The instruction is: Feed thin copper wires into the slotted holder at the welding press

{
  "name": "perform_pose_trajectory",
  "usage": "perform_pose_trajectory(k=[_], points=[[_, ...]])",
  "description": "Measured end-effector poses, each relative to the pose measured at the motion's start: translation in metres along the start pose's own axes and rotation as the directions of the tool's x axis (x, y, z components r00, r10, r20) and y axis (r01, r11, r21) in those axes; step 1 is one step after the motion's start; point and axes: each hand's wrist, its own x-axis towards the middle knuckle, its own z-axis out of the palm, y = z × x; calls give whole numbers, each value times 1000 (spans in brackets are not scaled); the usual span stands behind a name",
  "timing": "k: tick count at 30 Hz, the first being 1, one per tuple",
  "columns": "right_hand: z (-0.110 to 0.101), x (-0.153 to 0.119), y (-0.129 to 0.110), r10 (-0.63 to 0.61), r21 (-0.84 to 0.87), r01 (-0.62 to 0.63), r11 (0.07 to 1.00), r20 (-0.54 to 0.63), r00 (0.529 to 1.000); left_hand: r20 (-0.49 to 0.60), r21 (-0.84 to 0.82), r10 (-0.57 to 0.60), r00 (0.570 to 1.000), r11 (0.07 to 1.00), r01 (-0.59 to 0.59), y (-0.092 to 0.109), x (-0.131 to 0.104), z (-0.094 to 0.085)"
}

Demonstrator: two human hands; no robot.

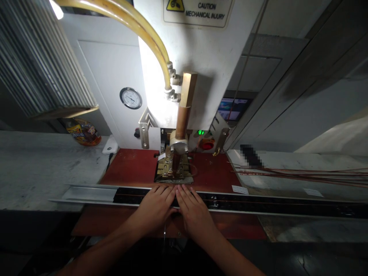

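Note:
My left hand [157,203] and my right hand [191,205] lie side by side over a long metal channel [92,194], their fingertips at its far edge. The fingers of both hands are stretched out and pressed down; the index fingers nearly meet. A black strip [230,202] with a thin copper-coloured line runs along inside the channel and passes under my hands. Just beyond my fingertips sits a brass fixture [169,167], below the copper-coloured rod [183,122] of the machine. What lies under my palms is hidden.
A red board [129,166] lies beneath the channel. Copper wires [287,173] rest at the right. On the left stand a bottle [83,132] and a small white box [110,145]. Two metal brackets flank the rod, and yellow hoses [138,23] hang above. A green light [201,132] glows.

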Motion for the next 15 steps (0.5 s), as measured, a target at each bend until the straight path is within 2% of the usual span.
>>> perform_pose_trajectory(k=[15], points=[[-8,5,-4,34,3,-34,999,39,999,26,70,-28,999,997,27,8,0,-3]])
